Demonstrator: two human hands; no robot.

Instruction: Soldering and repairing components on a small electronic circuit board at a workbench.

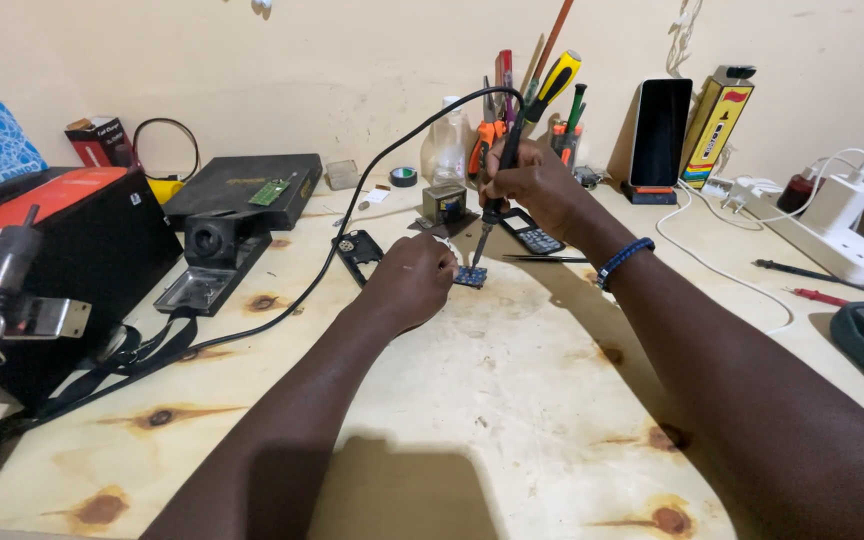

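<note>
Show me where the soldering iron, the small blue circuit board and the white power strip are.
soldering iron (pixel 499 175): head view, on its black handle.
small blue circuit board (pixel 471 276): head view, on its top face.
white power strip (pixel 845 248): head view, on its top.

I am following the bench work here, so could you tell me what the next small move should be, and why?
Probably a slight lowering of the soldering iron onto the small blue circuit board. The right hand grips it point-down with its tip just above the board's edge, and the left hand rests beside the board on the wooden table, seemingly steadying it.
</note>
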